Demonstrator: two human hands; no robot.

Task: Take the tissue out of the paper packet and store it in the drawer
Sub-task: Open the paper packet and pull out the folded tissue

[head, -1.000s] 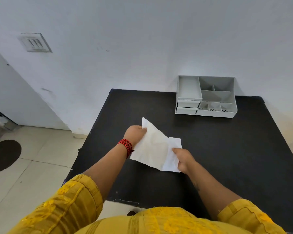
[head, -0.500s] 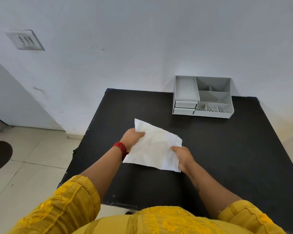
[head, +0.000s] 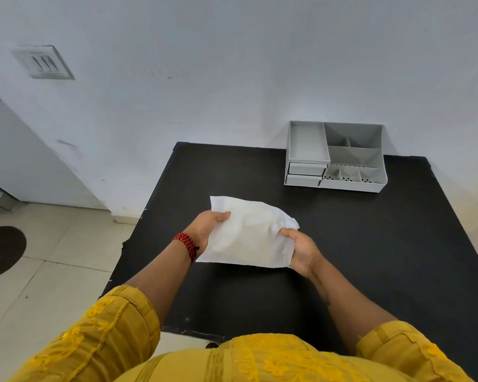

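A white paper packet (head: 249, 235) is held above the black table (head: 370, 244), lying nearly flat. My left hand (head: 207, 227) grips its left edge, thumb on top. My right hand (head: 301, 249) pinches its crumpled right edge, where the paper is torn and ragged. No tissue shows outside the packet. A grey plastic organiser (head: 335, 157) stands at the table's far side against the wall, with two small drawers (head: 305, 173) stacked at its left front, both closed.
The white wall rises right behind the organiser. The table's left edge drops to a tiled floor (head: 39, 285) with a dark round patch (head: 0, 252). A switch plate (head: 43, 62) sits on the wall at upper left.
The packet has turned from slanted to nearly flat and level. My right hand has shifted up along the right edge, which is now more crumpled. The camera has tilted slightly.
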